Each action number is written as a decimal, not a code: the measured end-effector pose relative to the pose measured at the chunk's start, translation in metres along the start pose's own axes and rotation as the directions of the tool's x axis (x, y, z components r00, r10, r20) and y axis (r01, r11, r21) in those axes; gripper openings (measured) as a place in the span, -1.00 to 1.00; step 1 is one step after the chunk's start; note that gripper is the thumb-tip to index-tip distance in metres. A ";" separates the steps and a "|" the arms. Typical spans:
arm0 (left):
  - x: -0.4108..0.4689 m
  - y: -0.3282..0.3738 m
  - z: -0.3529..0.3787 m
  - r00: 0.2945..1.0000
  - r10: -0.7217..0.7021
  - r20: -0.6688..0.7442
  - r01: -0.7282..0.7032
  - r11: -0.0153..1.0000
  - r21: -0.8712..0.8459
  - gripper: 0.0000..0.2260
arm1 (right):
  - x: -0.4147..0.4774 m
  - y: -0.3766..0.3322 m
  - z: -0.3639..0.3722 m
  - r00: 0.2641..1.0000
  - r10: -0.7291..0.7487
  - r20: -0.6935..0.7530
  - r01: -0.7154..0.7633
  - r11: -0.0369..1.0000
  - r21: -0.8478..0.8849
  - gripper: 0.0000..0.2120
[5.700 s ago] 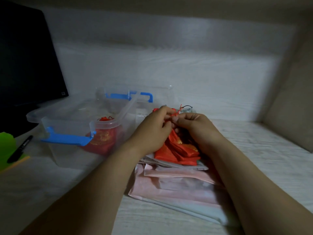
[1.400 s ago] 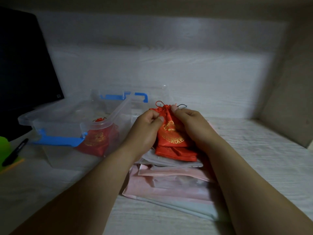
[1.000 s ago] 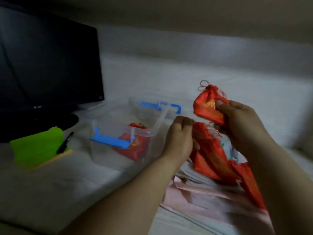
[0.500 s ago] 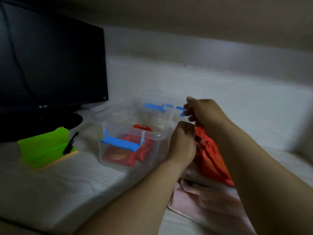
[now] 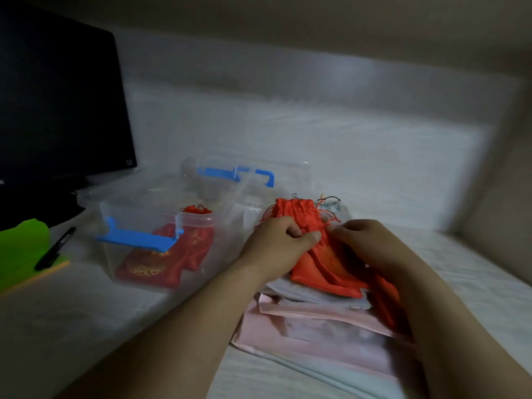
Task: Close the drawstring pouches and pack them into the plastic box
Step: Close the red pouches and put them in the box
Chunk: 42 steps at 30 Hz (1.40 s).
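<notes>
A pale tabletop [image 5: 86,326] is seen, with a black monitor [image 5: 57,105] stood at its left rear. A clear plastic box [image 5: 198,222] with blue latches is placed left of centre, and red pouches [image 5: 146,266] are laid inside it. Just right of the box, a stack of pink bags [image 5: 311,329] is spread, and a pile of pouches [image 5: 331,272] is heaped on it. The top pouch [image 5: 293,210] is gripped near its neck by the curled fingers [image 5: 309,237] of the left hand [image 5: 276,243], and its cords [image 5: 328,218] are pinched by the right hand [image 5: 365,243]. A green pad [image 5: 20,249] and a black pen [image 5: 54,249] are left at the far left.
</notes>
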<state>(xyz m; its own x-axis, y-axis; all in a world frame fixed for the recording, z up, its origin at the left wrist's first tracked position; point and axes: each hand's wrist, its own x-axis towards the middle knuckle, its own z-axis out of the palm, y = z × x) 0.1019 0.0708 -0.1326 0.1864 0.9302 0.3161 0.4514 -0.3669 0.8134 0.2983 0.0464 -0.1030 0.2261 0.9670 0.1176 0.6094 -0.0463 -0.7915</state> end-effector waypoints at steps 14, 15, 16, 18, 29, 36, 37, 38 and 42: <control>-0.003 0.003 -0.004 0.998 -0.031 0.063 0.048 0.952 -0.303 -0.90 | -0.001 -0.005 0.013 0.945 -0.227 -0.233 0.270 0.948 0.168 -0.73; -0.002 0.003 -0.004 0.999 -0.029 0.032 0.038 0.943 -0.330 -0.90 | -0.003 -0.007 0.014 0.958 -0.193 -0.213 0.249 0.929 0.274 -0.74; 0.000 0.003 -0.005 0.999 -0.038 -0.005 0.034 0.934 -0.357 -0.89 | -0.004 -0.009 0.016 0.971 -0.149 -0.186 0.210 0.903 0.375 -0.73; 0.002 0.004 -0.008 0.994 -0.076 -0.080 0.038 0.916 -0.399 -0.92 | -0.004 -0.009 0.018 0.990 -0.083 -0.110 0.126 0.866 0.485 -0.73; 0.004 -0.008 -0.004 0.994 -0.100 0.033 0.101 0.820 -0.564 -0.86 | -0.008 -0.006 0.032 0.983 -0.078 0.167 -0.070 0.682 0.728 -0.93; 0.003 -0.013 -0.004 0.988 -0.103 0.114 0.153 0.701 -0.697 -0.85 | -0.006 0.001 0.034 0.968 -0.042 0.246 -0.160 0.652 0.741 -0.67; 0.002 -0.012 -0.006 0.987 -0.105 0.122 0.161 0.675 -0.720 -0.85 | -0.005 0.000 0.034 0.975 -0.028 0.219 -0.148 0.656 0.740 -0.67; 0.001 -0.010 -0.007 0.987 -0.103 0.126 0.163 0.655 -0.738 -0.86 | -0.005 -0.001 0.035 0.982 -0.011 0.191 -0.136 0.665 0.734 -0.70; 0.000 -0.006 -0.008 0.985 -0.111 0.131 0.171 0.635 -0.753 -0.86 | -0.012 -0.006 0.038 0.990 0.002 0.144 -0.107 0.677 0.728 -0.74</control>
<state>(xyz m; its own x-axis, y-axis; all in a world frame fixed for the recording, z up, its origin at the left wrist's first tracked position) 0.0924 0.0733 -0.1335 0.2477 0.9559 0.1578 -0.3383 -0.0673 0.9386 0.2633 0.0450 -0.1225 0.1155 0.9929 0.0289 -0.1643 0.0477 -0.9852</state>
